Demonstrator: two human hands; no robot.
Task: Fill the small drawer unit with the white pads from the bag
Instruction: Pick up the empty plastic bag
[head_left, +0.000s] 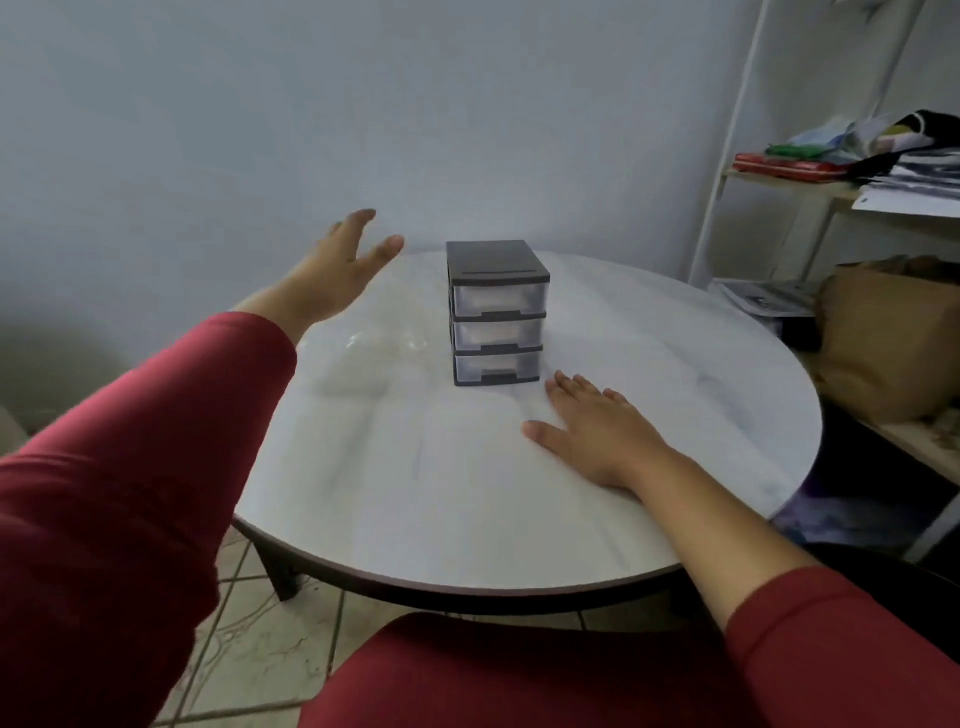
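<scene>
Fingers of the left hand (332, 270) are spread in air, nothing held; those of the right hand (597, 431) are laid flat on the surface (467, 509). Just beyond them, the drawer unit (496, 312) could be tipped if opened unsteadied.

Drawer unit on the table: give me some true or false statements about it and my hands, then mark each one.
1. The drawer unit has three drawers, all pushed in. True.
2. The right hand grips the bottom drawer's handle. False: it lies flat on the table, beside the unit.
3. The left hand is raised off the table, fingers straight, holding nothing. True.
4. The unit lies tipped on its side. False: it stands upright.
5. The table top is square. False: it is round.
</scene>
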